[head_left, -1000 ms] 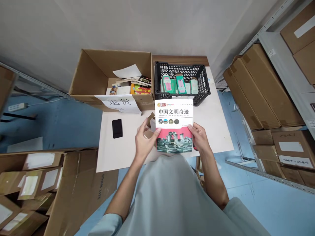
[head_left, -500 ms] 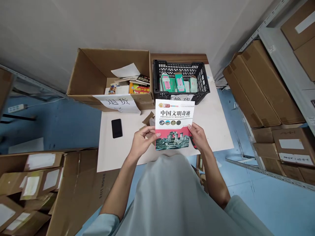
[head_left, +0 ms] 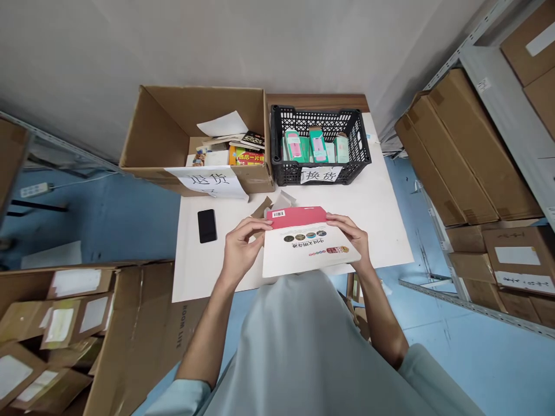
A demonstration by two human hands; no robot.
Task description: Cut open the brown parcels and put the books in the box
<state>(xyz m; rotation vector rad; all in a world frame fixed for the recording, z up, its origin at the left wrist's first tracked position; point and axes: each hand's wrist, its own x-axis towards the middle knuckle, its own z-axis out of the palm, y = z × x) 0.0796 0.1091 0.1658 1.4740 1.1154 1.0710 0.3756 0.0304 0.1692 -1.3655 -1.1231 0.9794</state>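
A thin book (head_left: 299, 248) is held between my two hands above the table's front part, its back cover up and the print upside down to me. That cover is white, with a red band bearing a barcode along the far edge. My left hand (head_left: 245, 242) pinches the book's left far corner. On the opposite side, my right hand (head_left: 353, 237) grips the right edge, fingers on top. Behind the book, partly covered by it, lie torn brown and grey wrapping scraps (head_left: 284, 200).
A black phone (head_left: 207, 226) lies on the white table (head_left: 191, 277) at left. At the back stand a cardboard box (head_left: 156, 127) of books and a black crate (head_left: 321, 115) of green boxes, both labelled. Parcels fill a large carton (head_left: 130, 323) at lower left; shelves (head_left: 489, 86) stand right.
The book has been flipped from its front cover to its back cover and lowered toward me. It no longer covers the crate's label. Both hands have shifted their grip to its far corners.
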